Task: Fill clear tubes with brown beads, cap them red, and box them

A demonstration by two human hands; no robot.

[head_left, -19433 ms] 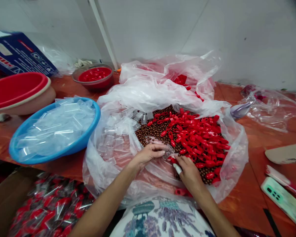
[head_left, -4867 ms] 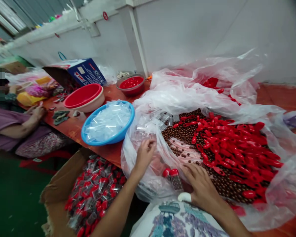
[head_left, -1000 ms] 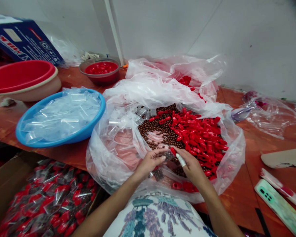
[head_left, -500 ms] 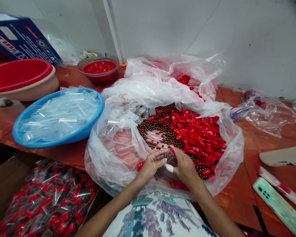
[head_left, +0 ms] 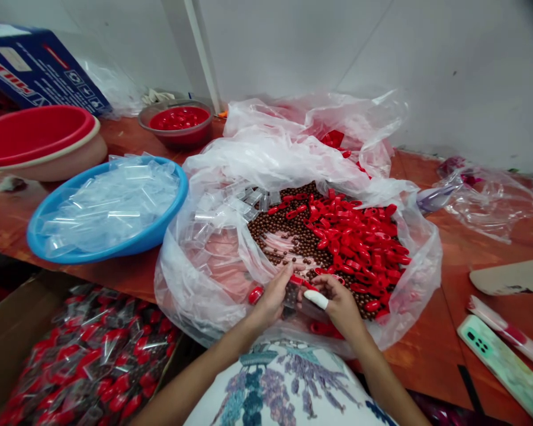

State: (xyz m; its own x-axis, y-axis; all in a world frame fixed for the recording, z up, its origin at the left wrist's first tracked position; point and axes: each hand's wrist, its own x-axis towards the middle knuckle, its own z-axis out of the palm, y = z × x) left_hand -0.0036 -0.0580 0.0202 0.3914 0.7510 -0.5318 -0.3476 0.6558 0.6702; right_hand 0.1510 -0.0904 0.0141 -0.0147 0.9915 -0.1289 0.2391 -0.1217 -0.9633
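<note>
So we've got our left hand (head_left: pixel 273 299) and right hand (head_left: pixel 340 303) in a near-closed fingertip grip on a red-capped clear container (head_left: pixel 302 283), by the worktop's (head_left: pixel 430 325) front edge.

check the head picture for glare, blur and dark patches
Head view: white glare on the clear plastic pieces, highlights on the red pieces; head view: small print on the blue box too soft to read; head view: top right corner dark.
</note>
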